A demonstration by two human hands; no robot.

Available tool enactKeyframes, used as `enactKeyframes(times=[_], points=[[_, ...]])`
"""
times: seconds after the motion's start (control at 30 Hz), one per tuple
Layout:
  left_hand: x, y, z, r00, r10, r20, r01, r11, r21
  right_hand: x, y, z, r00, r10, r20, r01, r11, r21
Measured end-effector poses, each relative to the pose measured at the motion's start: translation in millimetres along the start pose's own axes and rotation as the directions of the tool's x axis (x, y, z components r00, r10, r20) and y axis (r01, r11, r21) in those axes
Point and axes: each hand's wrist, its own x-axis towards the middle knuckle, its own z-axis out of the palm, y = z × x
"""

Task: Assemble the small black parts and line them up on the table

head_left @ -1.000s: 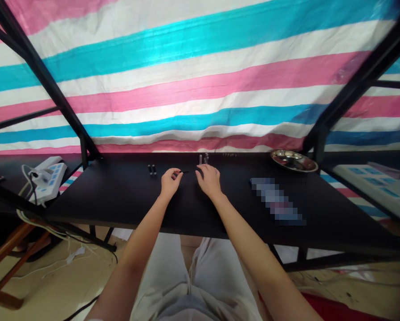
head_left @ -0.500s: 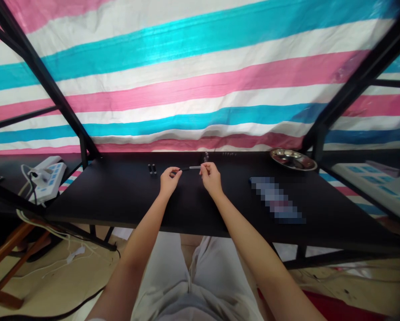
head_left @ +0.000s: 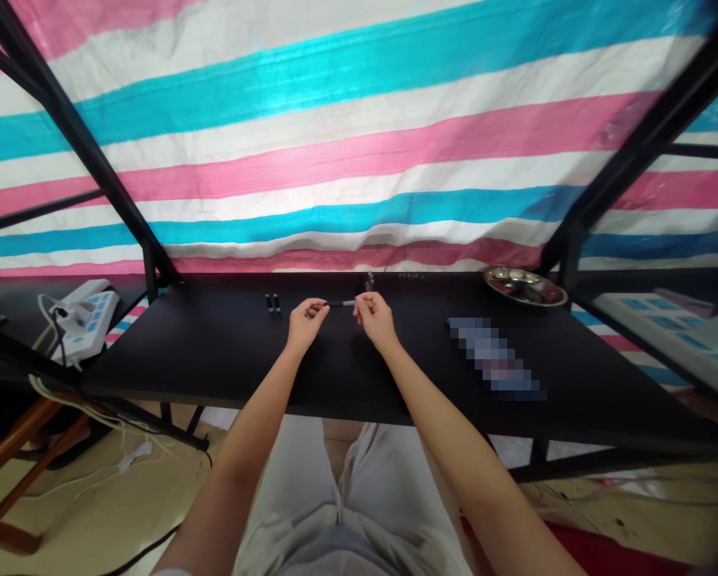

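Both my hands are raised just above the black table [head_left: 215,352] near its far middle. My left hand [head_left: 305,322] pinches one end of a thin dark pen-like rod [head_left: 337,303], and my right hand [head_left: 374,318] pinches the other, lighter end. The rod lies level between the fingertips. Two small black caps [head_left: 273,302] stand on the table to the left of my left hand. A small clear piece [head_left: 369,280] stands behind my right hand near the table's back edge.
A metal dish [head_left: 524,286] sits at the back right. A blurred flat packet [head_left: 496,358] lies right of my hands. A row of tiny dark parts [head_left: 412,277] lines the back edge. A white power strip [head_left: 83,318] lies far left. A striped tarp hangs behind.
My hands lifted off the table and now hold the thin rod between them. The right hand went from flat on the table to a pinch, then drew slightly closer to the left.
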Motion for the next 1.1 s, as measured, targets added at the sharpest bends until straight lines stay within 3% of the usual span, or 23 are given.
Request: enactKeyframes(times=[0.13, 0.23, 0.47, 0.57, 0.67, 0.73, 0.8, 0.9, 1.1], points=[[-3.9, -0.2, 3.1, 0.991, 0.071, 0.113, -0.08, 0.994, 0.075, -5.0, -0.5, 0.6, 0.997, -0.031, 0.075, 0.044, 0.984, -0.173], [-6.2, -1.5, 4.5, 0.986, 0.087, 0.14, -0.105, 0.986, 0.127, -8.7, -3.9, -1.3, 0.993, -0.066, 0.102, 0.101, 0.916, -0.387], [-1.3, 1.4, 4.0, 0.95, 0.249, 0.188, -0.299, 0.9, 0.318, -9.7, -12.3, -5.6, 0.981, 0.053, 0.187, 0.079, 0.772, -0.631], [12.0, 19.2, 0.5, 0.892, 0.32, 0.319, -0.436, 0.797, 0.419, -9.2, -12.7, -6.4, 0.979, 0.059, 0.193, 0.081, 0.762, -0.642], [36.5, 44.2, -8.2, 0.784, 0.353, 0.511, -0.591, 0.677, 0.439, -9.1, -12.2, -6.7, 0.975, 0.06, 0.213, 0.092, 0.766, -0.636], [58.3, 56.9, -17.7, 0.738, 0.324, 0.592, -0.643, 0.603, 0.472, -9.1, -11.3, -6.9, 0.974, 0.059, 0.219, 0.098, 0.762, -0.64], [81.6, 61.6, -29.4, 0.753, 0.271, 0.6, -0.637, 0.527, 0.562, -9.0, -10.0, -7.3, 0.974, 0.052, 0.219, 0.105, 0.756, -0.647], [110.2, 53.7, -47.4, 0.779, 0.092, 0.62, -0.591, 0.438, 0.678, -8.8, -7.4, -7.7, 0.975, 0.045, 0.218, 0.113, 0.743, -0.66], [122.7, 35.0, -63.7, 0.779, -0.108, 0.617, -0.564, 0.307, 0.766, -8.7, -5.2, -6.5, 0.969, 0.044, 0.242, 0.128, 0.75, -0.649]])
